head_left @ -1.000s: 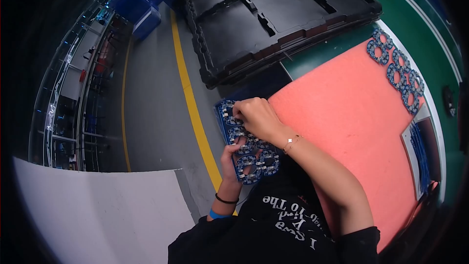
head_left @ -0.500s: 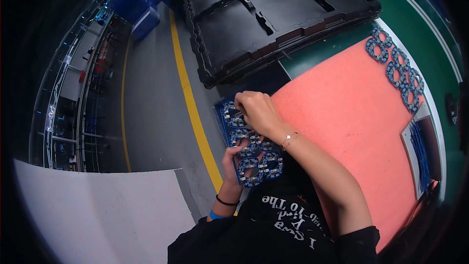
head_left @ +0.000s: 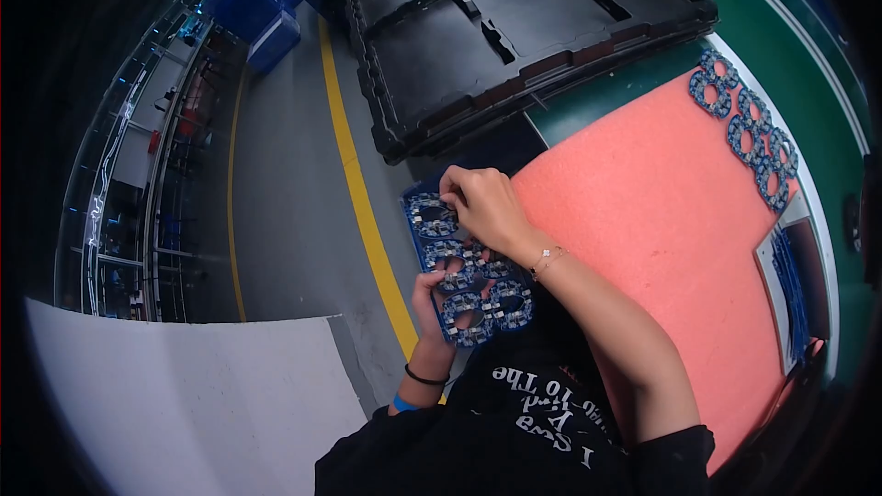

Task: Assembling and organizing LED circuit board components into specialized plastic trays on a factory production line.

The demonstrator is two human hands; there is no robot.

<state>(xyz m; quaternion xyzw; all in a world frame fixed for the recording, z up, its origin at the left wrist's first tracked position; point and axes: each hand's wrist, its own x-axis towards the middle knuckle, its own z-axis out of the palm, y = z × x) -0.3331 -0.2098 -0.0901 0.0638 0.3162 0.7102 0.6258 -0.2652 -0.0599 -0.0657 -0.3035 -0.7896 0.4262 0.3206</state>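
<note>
A blue circuit board panel (head_left: 466, 320) with several ring-shaped boards hangs in front of my body, beyond the left edge of the pink mat. My left hand (head_left: 429, 305) grips its lower left edge, with the fingers behind the panel and partly hidden. My right hand (head_left: 487, 207) is closed at the panel's upper end, thumb and fingertips pinching the edge beside the top ring. The palm hides part of the upper right rings. Whether the fingertips hold a single ring board or the whole panel, I cannot make out.
A pink mat (head_left: 643, 248) covers the bench to the right. Several figure-eight circuit boards (head_left: 751, 126) lie along its far right edge. Stacked black trays (head_left: 514, 28) stand ahead. A holder of thin blue strips (head_left: 788, 298) sits at right. A white surface (head_left: 202, 395) is at lower left.
The panel has tilted a little, its upper end shifting slightly left. My right hand has risen slightly at the top edge, and my left hand has moved a little left with the panel.
</note>
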